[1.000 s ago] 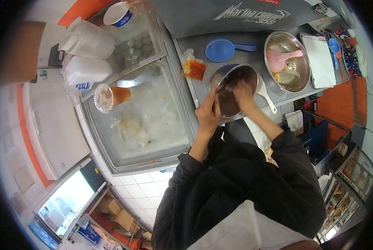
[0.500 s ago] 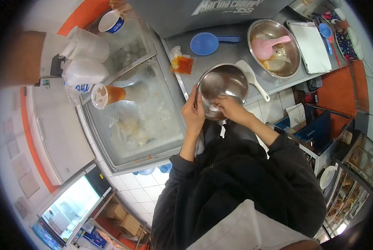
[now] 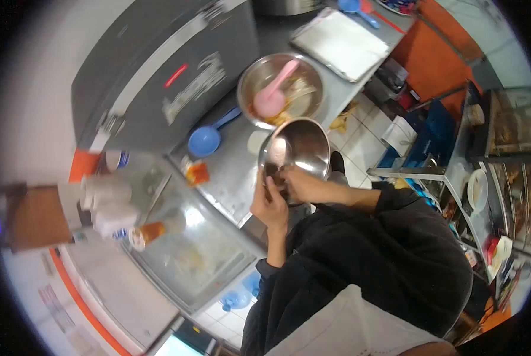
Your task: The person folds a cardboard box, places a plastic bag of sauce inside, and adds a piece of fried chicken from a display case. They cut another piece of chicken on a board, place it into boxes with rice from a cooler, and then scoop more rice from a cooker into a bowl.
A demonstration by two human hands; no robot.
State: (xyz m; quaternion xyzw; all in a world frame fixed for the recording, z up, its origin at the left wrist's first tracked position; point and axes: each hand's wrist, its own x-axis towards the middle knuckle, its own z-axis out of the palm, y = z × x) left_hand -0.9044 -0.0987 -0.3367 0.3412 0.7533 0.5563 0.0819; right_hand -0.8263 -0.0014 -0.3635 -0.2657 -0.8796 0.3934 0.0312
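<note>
My left hand [image 3: 269,204] is closed on the rim of a shiny steel mixing bowl [image 3: 314,145], thumb on the near side. The bowl is tilted, its inside facing me. My right hand [image 3: 305,185] reaches into it, with curled fingers near the left inner wall; what they hold, if anything, is hidden. Just beyond stands a larger steel bowl [image 3: 321,89] with a pink dipper [image 3: 270,103] and orange-brown food residue. A white utensil [image 3: 256,142] lies partly hidden behind the held bowl.
On the grey counter [image 3: 230,178] are a blue dipper [image 3: 205,140], a bag of orange-red sauce [image 3: 197,173] and a white-covered tray [image 3: 339,44]. A glass-topped freezer [image 3: 200,237] to the left carries a cup of orange-brown drink [image 3: 147,234]. A metal rack [image 3: 455,184] stands right.
My view has turned toward the right. The held bowl now sits in front of the larger bowl and looks more tilted; my right hand has shifted toward its left side, nearer my left hand.
</note>
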